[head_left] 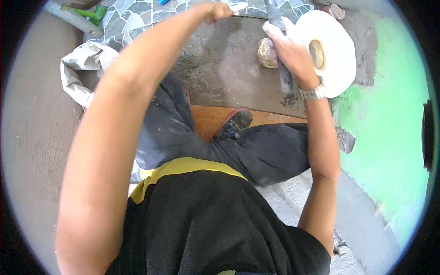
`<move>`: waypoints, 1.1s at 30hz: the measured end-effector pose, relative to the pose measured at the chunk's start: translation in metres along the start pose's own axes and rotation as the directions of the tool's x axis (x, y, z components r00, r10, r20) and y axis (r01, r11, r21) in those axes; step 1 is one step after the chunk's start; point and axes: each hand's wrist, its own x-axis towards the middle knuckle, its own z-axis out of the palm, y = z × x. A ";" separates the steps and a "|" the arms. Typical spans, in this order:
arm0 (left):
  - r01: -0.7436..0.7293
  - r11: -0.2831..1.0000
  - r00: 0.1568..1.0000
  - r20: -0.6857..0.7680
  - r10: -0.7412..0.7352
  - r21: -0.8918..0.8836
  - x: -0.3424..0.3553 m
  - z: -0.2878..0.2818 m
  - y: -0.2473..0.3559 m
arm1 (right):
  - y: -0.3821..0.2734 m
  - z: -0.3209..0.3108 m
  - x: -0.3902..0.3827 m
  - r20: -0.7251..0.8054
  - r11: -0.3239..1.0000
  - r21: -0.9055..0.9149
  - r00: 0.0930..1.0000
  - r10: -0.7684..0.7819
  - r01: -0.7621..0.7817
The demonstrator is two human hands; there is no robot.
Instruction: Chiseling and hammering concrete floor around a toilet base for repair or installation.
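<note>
At the top of the head view my left hand (217, 12) is closed around a small white item (238, 6), too blurred to name. My right hand (290, 49), its fingers whitened, wraps round a dark grey pipe-like bar (274, 13) that slants down past my wrist. Just beside those fingers sits a rough, pale lump (266, 53). A large white rounded piece (341, 50), with a tan ring about an opening, stands right behind my right hand. Below both hands lies wet-looking grey mortar (220, 64).
Irregular stone-patterned tiles (133, 18) run along the far side. A metal straightedge (73, 20) and a green tool (98, 15) lie far left, above an open whitish sack (75, 78). A green-painted wall (385, 123) rises at right. An orange-brown board (206, 120) edges the mortar by my shoe.
</note>
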 end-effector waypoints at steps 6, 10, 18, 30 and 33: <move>0.158 0.964 0.950 -0.233 -0.208 -0.214 -0.065 0.117 -0.038 | 0.020 0.051 0.014 0.633 0.252 0.519 0.565 0.529 -0.817; 0.297 0.938 0.901 -0.274 -0.337 -0.176 -0.090 0.142 -0.058 | 0.022 0.069 0.010 0.653 0.421 0.425 0.594 0.470 -0.801; 0.276 0.961 0.924 -0.266 -0.275 -0.032 -0.102 0.136 -0.050 | 0.021 0.079 0.010 0.314 0.875 0.192 0.872 0.375 -0.445; 0.303 0.951 0.925 -0.221 -0.311 -0.067 -0.097 0.136 -0.043 | 0.031 0.094 0.024 0.442 0.893 0.005 0.802 0.401 -0.449; 0.302 0.952 0.930 -0.206 -0.306 -0.050 -0.097 0.132 -0.041 | 0.035 0.100 0.024 0.617 0.879 -0.061 0.674 0.406 -0.474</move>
